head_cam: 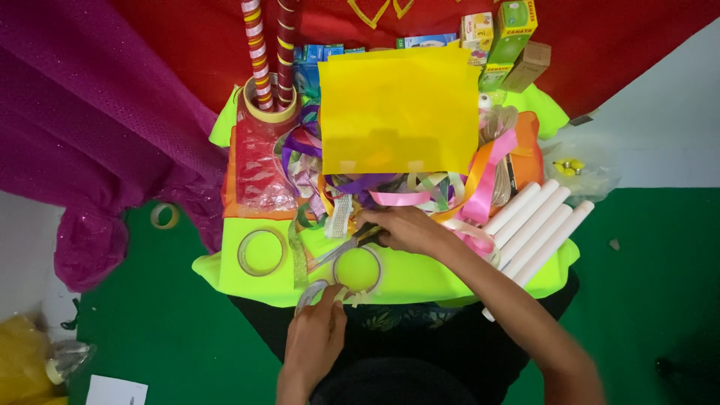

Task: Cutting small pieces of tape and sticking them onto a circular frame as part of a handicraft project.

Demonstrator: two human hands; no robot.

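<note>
My right hand [405,229] grips a pair of scissors [346,246] lying over the neon green tabletop, its blades pointing left toward a roll of clear tape [357,271]. My left hand [315,337] sits at the table's near edge and pinches the loose end of tape [313,291] pulled from that roll. A yellow sheet of paper [399,111] lies just beyond, over a tangle of coloured ribbons [420,193].
A second tape roll [262,252] lies left on the green table [247,285]. White paper rolls [540,225] lie at right. Striped sticks [266,52] stand in a tape ring at the back, with small boxes [510,37] behind. Magenta fabric [90,127] hangs left.
</note>
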